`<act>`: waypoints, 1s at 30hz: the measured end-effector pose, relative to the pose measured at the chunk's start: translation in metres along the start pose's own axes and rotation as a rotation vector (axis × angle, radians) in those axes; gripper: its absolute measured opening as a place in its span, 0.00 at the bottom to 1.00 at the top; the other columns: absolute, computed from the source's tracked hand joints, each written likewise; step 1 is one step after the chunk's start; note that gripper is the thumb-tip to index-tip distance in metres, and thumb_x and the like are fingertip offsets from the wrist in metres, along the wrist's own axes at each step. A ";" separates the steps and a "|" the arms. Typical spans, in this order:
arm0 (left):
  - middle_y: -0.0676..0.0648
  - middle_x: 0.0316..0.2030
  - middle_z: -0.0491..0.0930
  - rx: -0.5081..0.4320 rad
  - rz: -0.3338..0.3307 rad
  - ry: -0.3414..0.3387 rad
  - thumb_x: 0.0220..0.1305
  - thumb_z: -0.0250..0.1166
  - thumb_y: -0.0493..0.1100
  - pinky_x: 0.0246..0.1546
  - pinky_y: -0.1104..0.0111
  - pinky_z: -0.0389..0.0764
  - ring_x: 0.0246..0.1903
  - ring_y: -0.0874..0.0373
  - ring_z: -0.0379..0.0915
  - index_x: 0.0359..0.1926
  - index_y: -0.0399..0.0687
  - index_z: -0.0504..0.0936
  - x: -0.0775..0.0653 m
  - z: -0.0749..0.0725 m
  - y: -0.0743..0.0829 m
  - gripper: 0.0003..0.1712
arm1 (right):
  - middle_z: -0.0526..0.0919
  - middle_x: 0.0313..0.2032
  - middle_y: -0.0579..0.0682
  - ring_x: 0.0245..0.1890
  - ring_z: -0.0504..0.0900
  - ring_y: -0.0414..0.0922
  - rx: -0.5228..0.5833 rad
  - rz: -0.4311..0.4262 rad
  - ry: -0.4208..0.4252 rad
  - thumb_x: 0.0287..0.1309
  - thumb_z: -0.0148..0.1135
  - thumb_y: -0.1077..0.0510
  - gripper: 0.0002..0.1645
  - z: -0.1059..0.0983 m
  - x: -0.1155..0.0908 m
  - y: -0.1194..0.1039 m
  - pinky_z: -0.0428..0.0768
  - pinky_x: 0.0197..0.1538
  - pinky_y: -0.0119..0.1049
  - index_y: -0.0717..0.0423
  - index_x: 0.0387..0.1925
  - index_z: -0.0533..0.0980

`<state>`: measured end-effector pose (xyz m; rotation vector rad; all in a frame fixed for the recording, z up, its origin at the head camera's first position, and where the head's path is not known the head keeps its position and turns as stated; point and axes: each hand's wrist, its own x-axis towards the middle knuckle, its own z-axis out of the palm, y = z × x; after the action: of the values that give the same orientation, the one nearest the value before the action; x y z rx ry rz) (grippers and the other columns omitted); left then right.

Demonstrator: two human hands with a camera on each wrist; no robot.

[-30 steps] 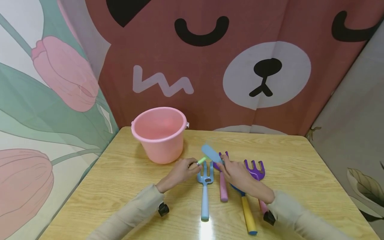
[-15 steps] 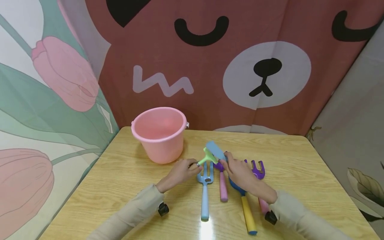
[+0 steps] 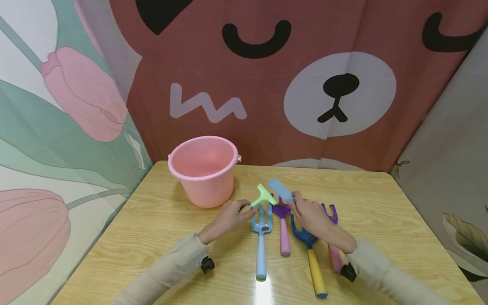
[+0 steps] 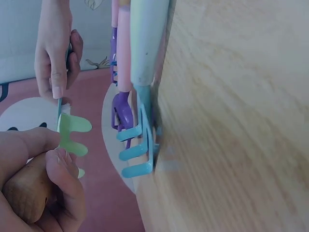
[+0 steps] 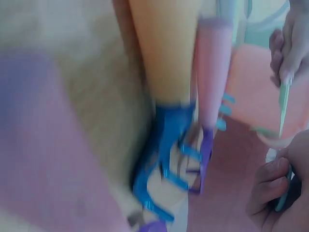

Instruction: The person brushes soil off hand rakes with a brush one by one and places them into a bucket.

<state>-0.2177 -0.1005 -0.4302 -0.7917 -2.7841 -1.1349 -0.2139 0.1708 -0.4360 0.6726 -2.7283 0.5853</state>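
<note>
In the head view my left hand (image 3: 233,215) grips a small green rake (image 3: 264,195) by its wooden handle (image 4: 30,189); its short prongs show in the left wrist view. My right hand (image 3: 313,215) holds a small blue trowel (image 3: 281,189), its flat blade pointing up and left, its handle hidden in the curled fingers. The rake's head and the blade are close together above the table. Below the hands lie a light-blue hand fork (image 3: 261,245), a purple fork with pink handle (image 3: 284,237) and a blue fork with yellow handle (image 3: 314,267).
A pink bucket (image 3: 206,186) stands at the back left of the wooden table (image 3: 152,237). Another purple fork with a pink handle (image 3: 334,256) lies partly under the right forearm. A curtain with a printed bear (image 3: 263,140) hangs behind the table.
The green rake's head has turned into full view, while my left hand stays nearly in place. My right hand has shifted slightly right with the trowel, uncovering more of the forks beneath.
</note>
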 end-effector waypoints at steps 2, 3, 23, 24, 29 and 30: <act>0.56 0.17 0.65 -0.004 0.009 0.012 0.68 0.65 0.46 0.17 0.74 0.65 0.15 0.68 0.59 0.31 0.49 0.80 0.001 -0.001 0.000 0.09 | 0.65 0.13 0.43 0.08 0.62 0.37 -0.007 0.012 0.016 0.76 0.49 0.56 0.18 -0.007 -0.001 0.008 0.59 0.11 0.29 0.69 0.52 0.67; 0.56 0.16 0.65 -0.001 0.012 0.019 0.68 0.65 0.45 0.17 0.74 0.65 0.15 0.68 0.59 0.30 0.48 0.80 0.002 -0.002 0.001 0.10 | 0.65 0.13 0.43 0.08 0.62 0.37 -0.014 0.018 0.024 0.75 0.49 0.57 0.16 -0.010 -0.002 0.012 0.59 0.11 0.29 0.69 0.51 0.67; 0.58 0.15 0.66 0.088 0.019 0.059 0.67 0.66 0.49 0.18 0.73 0.69 0.14 0.68 0.62 0.35 0.44 0.83 0.006 -0.020 0.008 0.12 | 0.66 0.14 0.44 0.12 0.65 0.40 -0.046 0.127 -0.008 0.71 0.58 0.54 0.22 -0.023 -0.033 0.048 0.63 0.15 0.34 0.71 0.51 0.69; 0.58 0.15 0.66 0.093 0.022 0.061 0.67 0.66 0.48 0.18 0.73 0.69 0.15 0.68 0.62 0.35 0.44 0.83 0.006 -0.021 0.009 0.12 | 0.65 0.14 0.44 0.12 0.64 0.40 -0.045 0.125 -0.006 0.71 0.58 0.55 0.21 -0.023 -0.034 0.050 0.63 0.15 0.34 0.70 0.51 0.68; 0.58 0.15 0.66 0.100 0.031 0.068 0.67 0.66 0.48 0.18 0.72 0.69 0.15 0.68 0.63 0.35 0.45 0.83 0.007 -0.026 0.011 0.10 | 0.64 0.14 0.44 0.11 0.63 0.39 -0.048 0.100 0.013 0.72 0.55 0.58 0.16 -0.024 -0.038 0.055 0.60 0.13 0.31 0.68 0.50 0.66; 0.58 0.15 0.66 0.103 0.031 0.071 0.67 0.66 0.48 0.18 0.72 0.69 0.15 0.68 0.63 0.35 0.45 0.83 0.008 -0.026 0.011 0.10 | 0.64 0.14 0.44 0.11 0.62 0.38 -0.050 0.099 0.011 0.73 0.54 0.58 0.16 -0.024 -0.039 0.056 0.59 0.13 0.31 0.68 0.50 0.66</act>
<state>-0.2236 -0.1078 -0.4022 -0.7669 -2.7367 -0.9855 -0.2039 0.2414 -0.4463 0.5227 -2.7686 0.5395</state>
